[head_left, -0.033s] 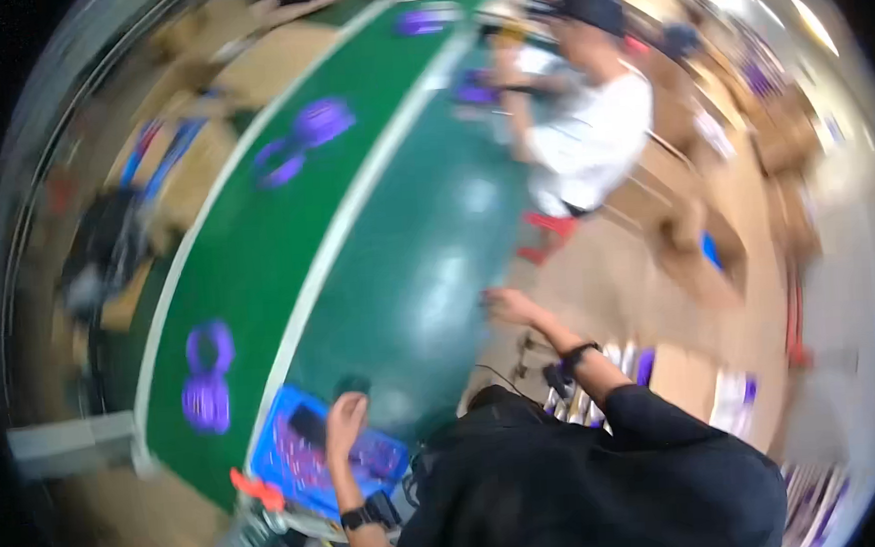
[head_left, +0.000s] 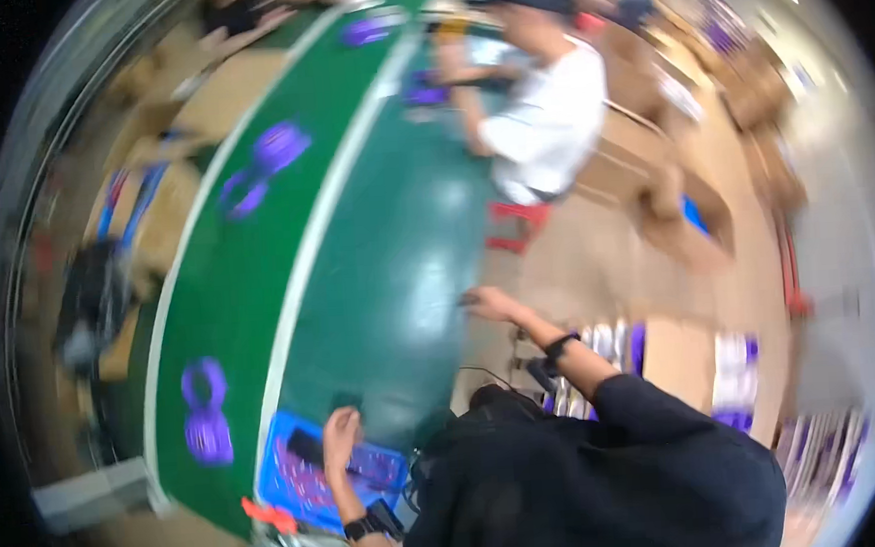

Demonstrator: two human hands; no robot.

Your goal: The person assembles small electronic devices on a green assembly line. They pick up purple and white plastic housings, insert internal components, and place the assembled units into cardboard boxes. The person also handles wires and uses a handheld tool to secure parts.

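Note:
My left hand (head_left: 342, 442) is over the blue tray (head_left: 266, 474), its fingers curled. A small dark patch (head_left: 345, 401) shows just beyond the fingertips; blur hides whether it is a held thing or a shadow. In the tray lie a dark slab-shaped object (head_left: 306, 446) and several small pinkish-purple pieces (head_left: 305, 479). My right hand (head_left: 495, 304) reaches out to the right edge of the green table (head_left: 378, 277). Its fingers are drawn together around something small and dark at their tips, too blurred to name.
Purple ring-and-body items (head_left: 209, 438) lie on the green belt (head_left: 219, 297), left of a white rail (head_left: 302, 267). A co-worker in a white shirt (head_left: 548, 116) sits farther along, on a red stool (head_left: 515, 227). Cartons (head_left: 678, 359) and purple-white packages (head_left: 734, 376) stand at right.
The whole view has shifted, so the table, the belt items and the co-worker appear farther left. Both hands keep nearly the same pose, the left by the tray and the right at the table edge.

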